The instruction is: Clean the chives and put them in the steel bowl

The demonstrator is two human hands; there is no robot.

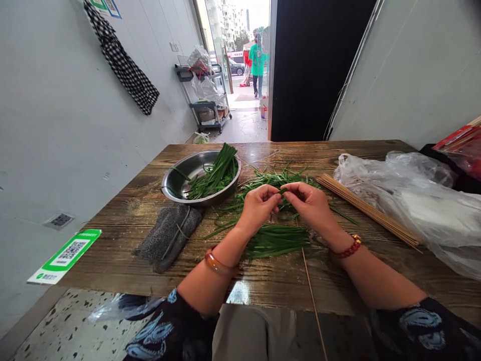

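Over the wooden table, my left hand (262, 204) and my right hand (305, 198) meet fingertip to fingertip. Both are closed in a pinch on a short piece of green garlic chive (282, 190). Just below them lies a flat, aligned row of garlic chives (278, 241). A thin wooden skewer (310, 286) reaches from that row past the table's near edge; whether it pierces the leaves I cannot tell. Behind my hands spreads a loose heap of chives (278, 176), partly hidden by my fingers.
A steel bowl (168, 181) holding a chive bundle (221, 168) stands left of the heap, with a dark mesh cloth (165, 238) before it. Rightward lie a bundle of skewers (368, 210) and clear plastic bags (424, 200). Beyond the table are a cart (205, 104) and a person (257, 62).
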